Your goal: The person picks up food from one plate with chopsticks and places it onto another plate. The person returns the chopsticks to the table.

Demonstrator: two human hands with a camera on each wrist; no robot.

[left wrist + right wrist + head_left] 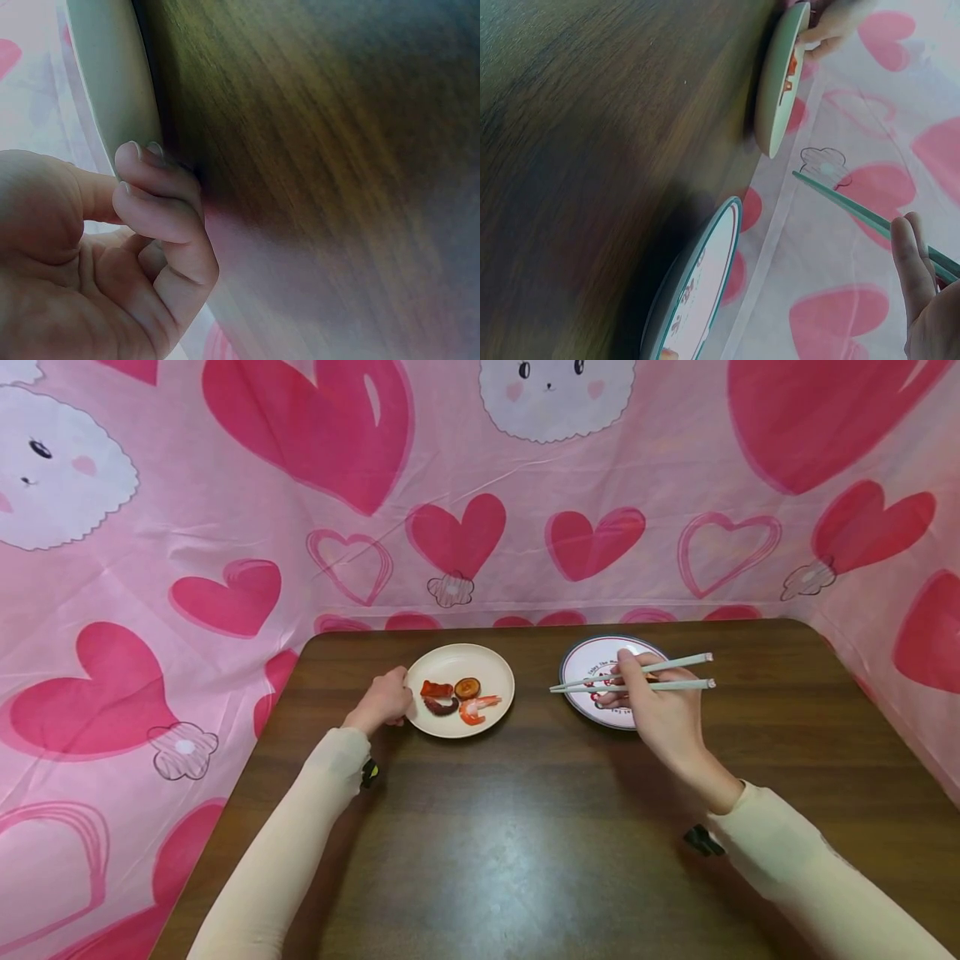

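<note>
A cream plate (498,708) carries a shrimp (472,710), a dark curled piece like a tentacle (441,707), a round brown slice (467,688) and a red-orange piece (437,690). My left hand (385,700) grips this plate's left rim; in the left wrist view its curled fingers (169,217) lie against the rim's underside. With my right hand (667,714) I hold a pair of pale green chopsticks (686,685), tips pointing left and slightly apart, nothing between them. Below them is a white printed plate (588,653) with a blue rim, partly hidden by that hand.
Both plates stand near the far edge of a dark wooden table (480,827). A pink cloth (525,477) with hearts hangs behind the table and along its sides. A dark wrist device (702,841) shows beneath the right sleeve.
</note>
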